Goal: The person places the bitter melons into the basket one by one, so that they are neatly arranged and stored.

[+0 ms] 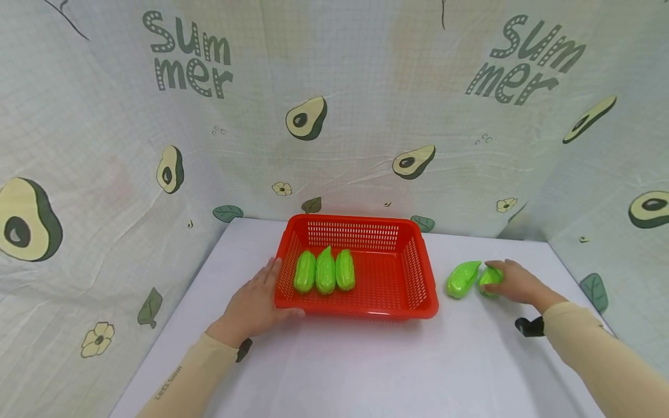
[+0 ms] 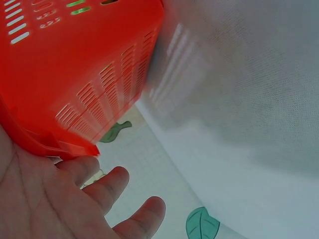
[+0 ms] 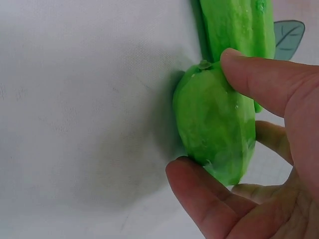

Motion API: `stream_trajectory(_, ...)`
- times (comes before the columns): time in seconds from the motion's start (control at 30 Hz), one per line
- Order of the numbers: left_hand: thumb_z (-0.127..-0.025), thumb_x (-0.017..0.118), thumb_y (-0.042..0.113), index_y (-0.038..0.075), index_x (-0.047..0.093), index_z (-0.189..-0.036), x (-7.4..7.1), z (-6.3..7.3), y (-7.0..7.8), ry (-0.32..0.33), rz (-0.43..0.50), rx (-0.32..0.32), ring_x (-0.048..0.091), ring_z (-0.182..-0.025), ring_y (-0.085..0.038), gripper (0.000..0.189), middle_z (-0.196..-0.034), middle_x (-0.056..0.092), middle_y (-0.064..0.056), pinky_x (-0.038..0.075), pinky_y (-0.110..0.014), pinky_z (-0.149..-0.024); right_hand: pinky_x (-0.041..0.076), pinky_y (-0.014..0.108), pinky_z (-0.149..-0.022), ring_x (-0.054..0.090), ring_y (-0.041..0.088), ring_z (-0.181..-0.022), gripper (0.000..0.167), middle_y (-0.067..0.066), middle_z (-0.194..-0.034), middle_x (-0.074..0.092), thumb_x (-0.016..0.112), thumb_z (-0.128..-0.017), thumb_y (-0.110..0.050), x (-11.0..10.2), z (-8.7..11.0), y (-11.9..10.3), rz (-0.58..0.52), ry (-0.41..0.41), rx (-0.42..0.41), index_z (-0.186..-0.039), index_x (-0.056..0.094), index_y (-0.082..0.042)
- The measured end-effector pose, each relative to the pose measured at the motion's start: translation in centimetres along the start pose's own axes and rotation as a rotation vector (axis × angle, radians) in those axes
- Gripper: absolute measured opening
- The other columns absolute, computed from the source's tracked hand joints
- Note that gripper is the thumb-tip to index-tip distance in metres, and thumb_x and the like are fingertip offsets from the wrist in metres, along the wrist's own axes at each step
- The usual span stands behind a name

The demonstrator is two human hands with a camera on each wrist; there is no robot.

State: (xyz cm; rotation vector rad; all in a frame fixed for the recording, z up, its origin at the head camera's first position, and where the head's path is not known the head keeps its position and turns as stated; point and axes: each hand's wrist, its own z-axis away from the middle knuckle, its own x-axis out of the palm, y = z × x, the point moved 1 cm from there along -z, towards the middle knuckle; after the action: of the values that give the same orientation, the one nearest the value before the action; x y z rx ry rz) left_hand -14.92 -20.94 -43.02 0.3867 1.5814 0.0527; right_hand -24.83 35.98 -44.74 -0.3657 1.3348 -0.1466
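Bracing red basket with left hand, fingers straight, likely against sliding; gripping rightmost green gourd in right hand, fingers curled.

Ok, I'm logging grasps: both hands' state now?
Left hand: open, touching the red rectangular plastic basket.
Right hand: closed around a glossy green oval vegetable.

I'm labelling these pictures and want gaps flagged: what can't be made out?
Head view: part of the rightmost vegetable, covered by the right hand.
Right wrist view: one end of the neighbouring vegetable, cut off by the top edge.
Left wrist view: the three vegetables in the basket, mostly hidden by its plastic.
Same view: part of the left hand, outside the frame.
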Motion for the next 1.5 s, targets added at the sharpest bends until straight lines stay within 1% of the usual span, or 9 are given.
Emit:
stream_trajectory(0.07, -0.069, 0.056, 0.089, 0.002, 0.014, -0.159, 0.04, -0.04, -0.04, -0.006, -0.002, -0.004, 0.030, -0.143, -0.042, 0.132, -0.163, 0.019, -0.019, 0.039, -0.055, -0.107, 0.024, 0.077, -0.099, 0.026, 0.068, -0.125, 0.080, 0.050, -0.138, 0.028, 0.078, -0.085, -0.033, -0.11, 0.01, 0.07, -0.020, -0.007, -0.002, -0.140, 0.042, 0.013)
stream_trajectory(0.13, -0.069, 0.055, 0.090, 0.002, 0.014, -0.159, 0.11, -0.08, -0.10, -0.006, -0.002, -0.004, 0.030, -0.143, -0.042, 0.133, -0.163, 0.019, -0.019, 0.039, -0.055, -0.107, 0.031, 0.075, -0.097, 0.040, 0.063, -0.120, 0.081, 0.048, -0.137, 0.033, 0.077, -0.086, -0.033, -0.19, 0.03, 0.19, -0.051, -0.026, 0.003, -0.142, 0.040, 0.012)
stream_trajectory(0.2, -0.068, 0.054, 0.090, 0.001, 0.014, -0.159, 0.19, -0.11, -0.17, -0.002, -0.002, -0.002, 0.030, -0.142, -0.043, 0.133, -0.163, 0.019, -0.020, 0.039, -0.056, -0.106, 0.038, 0.072, -0.093, 0.054, 0.054, -0.109, 0.081, 0.047, -0.136, 0.036, 0.076, -0.088, -0.033, -0.26, 0.08, 0.27, -0.080, -0.047, 0.014, -0.143, 0.037, 0.011)
stream_trajectory(0.3, -0.068, 0.054, 0.090, 0.001, 0.015, -0.159, 0.24, -0.08, -0.21, -0.001, -0.003, -0.005, 0.030, -0.142, -0.043, 0.133, -0.163, 0.019, -0.019, 0.039, -0.056, -0.106, 0.046, 0.066, -0.087, 0.063, 0.038, -0.092, 0.082, 0.046, -0.135, 0.037, 0.075, -0.089, -0.033, -0.38, 0.12, 0.33, -0.113, -0.071, 0.026, -0.145, 0.034, 0.011)
stream_trajectory(0.6, -0.069, 0.057, 0.088, 0.001, 0.015, -0.158, 0.20, 0.02, -0.14, 0.003, -0.002, -0.005, 0.031, -0.142, -0.043, 0.131, -0.162, 0.020, -0.019, 0.040, -0.056, -0.106, 0.050, 0.061, -0.082, 0.066, 0.030, -0.083, 0.077, 0.046, -0.131, 0.041, 0.068, -0.095, -0.038, -0.58, 0.06, 0.30, -0.107, -0.068, 0.028, -0.143, 0.035, 0.012)
stream_trajectory(0.93, -0.069, 0.057, 0.088, 0.001, 0.016, -0.158, 0.30, 0.03, -0.20, 0.011, 0.002, -0.003, 0.032, -0.141, -0.043, 0.131, -0.162, 0.021, -0.020, 0.041, -0.056, -0.105, 0.050, 0.061, -0.083, 0.064, 0.036, -0.089, 0.073, 0.046, -0.134, 0.037, 0.064, -0.097, -0.037, -0.54, -0.12, 0.30, -0.125, -0.074, 0.062, -0.144, 0.035, 0.010)
stream_trajectory(1.07, -0.069, 0.056, 0.088, 0.001, 0.016, -0.158, 0.33, 0.05, -0.21, 0.015, 0.001, 0.002, 0.032, -0.141, -0.043, 0.131, -0.162, 0.021, -0.020, 0.040, -0.056, -0.105, 0.049, 0.061, -0.085, 0.059, 0.041, -0.096, 0.072, 0.045, -0.134, 0.037, 0.066, -0.096, -0.036, -0.50, -0.19, 0.33, -0.133, -0.067, 0.071, -0.144, 0.036, 0.009)
stream_trajectory(1.27, -0.069, 0.057, 0.088, 0.001, 0.016, -0.158, 0.34, 0.01, -0.21, 0.010, 0.003, -0.002, 0.031, -0.142, -0.043, 0.131, -0.162, 0.021, -0.020, 0.040, -0.056, -0.105, 0.047, 0.063, -0.087, 0.058, 0.038, -0.094, 0.083, 0.046, -0.138, 0.030, 0.072, -0.092, -0.037, -0.41, -0.35, 0.72, -0.170, -0.072, 0.078, -0.148, 0.030, 0.009)
stream_trajectory(1.5, -0.070, 0.062, 0.084, 0.001, 0.016, -0.158, 0.33, -0.03, -0.15, 0.009, 0.006, -0.005, 0.031, -0.142, -0.043, 0.129, -0.162, 0.021, -0.020, 0.041, -0.057, -0.104, 0.051, 0.055, -0.083, 0.060, 0.036, -0.093, 0.087, 0.047, -0.138, 0.028, 0.074, -0.091, -0.036, -0.29, -0.48, 0.92, -0.204, -0.078, 0.082, -0.149, 0.027, 0.009)
